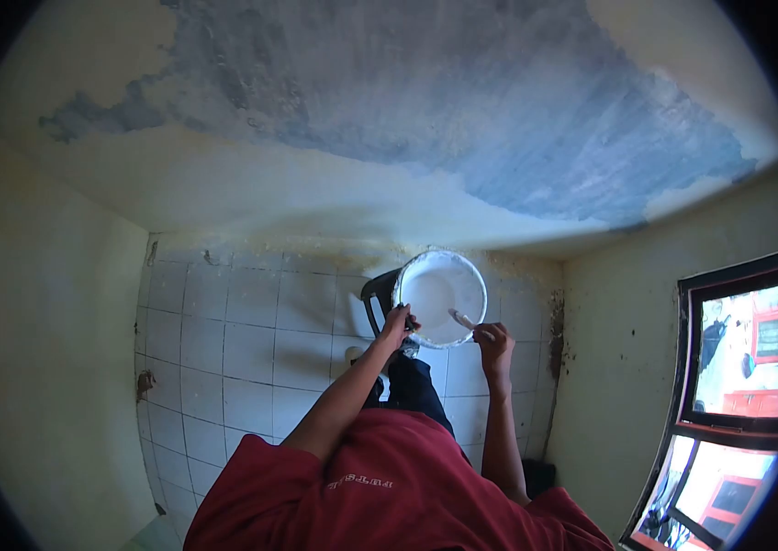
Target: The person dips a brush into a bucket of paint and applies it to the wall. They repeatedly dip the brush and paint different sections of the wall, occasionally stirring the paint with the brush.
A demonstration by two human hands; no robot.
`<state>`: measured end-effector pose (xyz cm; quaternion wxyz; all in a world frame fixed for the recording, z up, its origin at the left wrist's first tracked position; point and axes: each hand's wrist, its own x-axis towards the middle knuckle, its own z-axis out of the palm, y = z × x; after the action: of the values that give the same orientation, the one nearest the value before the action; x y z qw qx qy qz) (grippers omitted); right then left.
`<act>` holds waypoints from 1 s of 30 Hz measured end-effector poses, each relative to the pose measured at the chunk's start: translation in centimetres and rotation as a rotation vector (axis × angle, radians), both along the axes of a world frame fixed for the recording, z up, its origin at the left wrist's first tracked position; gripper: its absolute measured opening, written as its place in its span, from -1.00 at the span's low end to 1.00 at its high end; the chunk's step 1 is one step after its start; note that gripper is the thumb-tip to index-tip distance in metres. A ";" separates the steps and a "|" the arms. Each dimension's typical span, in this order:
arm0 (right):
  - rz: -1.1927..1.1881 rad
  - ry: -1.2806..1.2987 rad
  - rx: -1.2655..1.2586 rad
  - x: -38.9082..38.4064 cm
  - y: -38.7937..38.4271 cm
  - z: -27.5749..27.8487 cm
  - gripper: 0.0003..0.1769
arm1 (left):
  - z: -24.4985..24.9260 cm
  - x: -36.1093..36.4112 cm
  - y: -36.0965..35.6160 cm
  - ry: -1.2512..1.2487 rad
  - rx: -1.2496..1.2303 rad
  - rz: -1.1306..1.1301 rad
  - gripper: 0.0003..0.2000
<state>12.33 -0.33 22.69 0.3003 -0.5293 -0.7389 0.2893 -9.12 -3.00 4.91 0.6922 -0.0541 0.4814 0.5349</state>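
A white bucket (468,268) stands in front of me, its inside and rim smeared with white paste. My right hand (494,344) is closed at the bucket's right front rim around a small white-coated tool (461,319), whose tip points in over the bucket. My left hand (398,327) is at the left front rim, fingers curled round something dark and thin; what it is I cannot tell. Behind the left part of the bucket shows a dark chair (376,296), partly hidden by it.
Ahead rises a wall with a large grey-blue patch (499,110) amid cream paint. White floor tiles (248,298) lie below, with stained, chipped edges along the walls. To the right is a dark-framed window (688,358). A dark object (540,477) sits on the floor by the right wall.
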 end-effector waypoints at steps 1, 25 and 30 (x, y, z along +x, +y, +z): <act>-0.011 0.012 -0.014 -0.2 0.0 -0.1 -0.85 | 0.1 -0.6 -0.2 0.005 0.006 0.008 -0.82; -0.034 0.371 -0.321 1.0 2.5 -1.6 -0.85 | 10.5 -2.7 -1.6 -0.217 0.040 -0.020 -0.64; -0.083 0.476 -0.334 -3.2 -0.5 -0.5 -0.84 | 14.7 -9.3 -5.1 -0.215 0.108 0.033 -0.66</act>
<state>9.15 -0.78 22.23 0.3855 -0.5184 -0.5675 0.5106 -18.46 -8.13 19.58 0.7327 -0.0816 0.3742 0.5625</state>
